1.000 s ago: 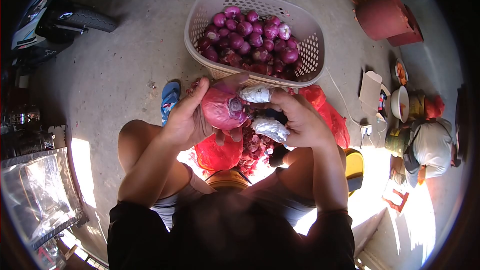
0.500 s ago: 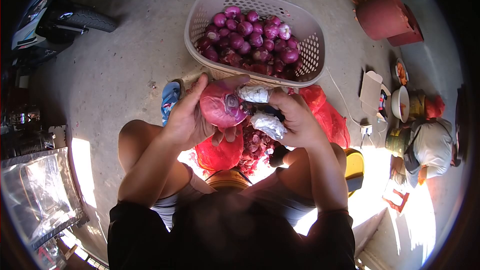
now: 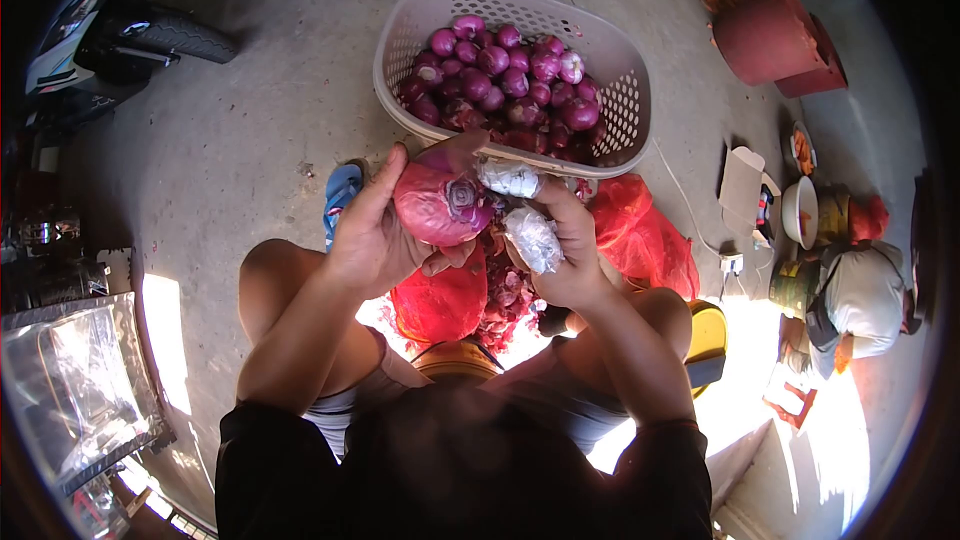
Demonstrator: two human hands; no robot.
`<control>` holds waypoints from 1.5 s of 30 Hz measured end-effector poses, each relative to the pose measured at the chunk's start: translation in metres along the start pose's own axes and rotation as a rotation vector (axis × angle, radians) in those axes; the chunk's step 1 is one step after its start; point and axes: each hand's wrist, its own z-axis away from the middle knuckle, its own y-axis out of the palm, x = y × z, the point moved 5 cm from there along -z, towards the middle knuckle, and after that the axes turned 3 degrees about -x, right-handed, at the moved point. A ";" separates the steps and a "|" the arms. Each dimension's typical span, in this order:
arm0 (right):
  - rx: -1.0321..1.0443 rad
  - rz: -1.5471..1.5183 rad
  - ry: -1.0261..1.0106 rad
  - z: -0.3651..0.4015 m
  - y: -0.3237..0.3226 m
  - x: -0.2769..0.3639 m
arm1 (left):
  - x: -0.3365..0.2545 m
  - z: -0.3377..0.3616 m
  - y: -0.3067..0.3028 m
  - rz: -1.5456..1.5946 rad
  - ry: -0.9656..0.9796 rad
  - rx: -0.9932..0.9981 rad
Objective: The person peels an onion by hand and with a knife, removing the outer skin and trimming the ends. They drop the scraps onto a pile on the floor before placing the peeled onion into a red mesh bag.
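Observation:
My left hand (image 3: pixel 375 230) is wrapped round a large red onion (image 3: pixel 437 205), its root or stem end turned to the right. A loose flap of purple skin stands up from the onion's top. My right hand (image 3: pixel 570 240) is closed beside the onion, with silvery wrapping (image 3: pixel 533 238) on its thumb and a finger; what it grips is too hidden to name. Just beyond both hands stands a perforated basket (image 3: pixel 400 25) of purple onions (image 3: pixel 515 80). Red onion skins (image 3: pixel 507 295) lie below, between my legs.
Red mesh bags (image 3: pixel 645 240) lie beside my legs. A blue slipper (image 3: pixel 343 195) is at the left, a motorbike wheel (image 3: pixel 180 35) farther off. At the right are red tubs (image 3: pixel 765 35), a white bowl (image 3: pixel 799 212) and another person (image 3: pixel 865 300).
A flap of skin now rises higher from the onion. My right hand has turned and its wrapped fingers have shifted slightly. The onion has moved slightly left.

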 end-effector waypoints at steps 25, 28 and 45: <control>-0.018 -0.028 0.029 -0.006 -0.029 0.010 | -0.004 0.000 0.001 -0.056 0.054 0.009; 0.151 0.198 0.198 -0.008 -0.027 0.012 | -0.003 0.005 0.000 -0.154 -0.060 -0.186; 0.287 0.215 0.124 0.000 -0.018 -0.009 | 0.011 0.009 -0.017 0.017 -0.201 -0.136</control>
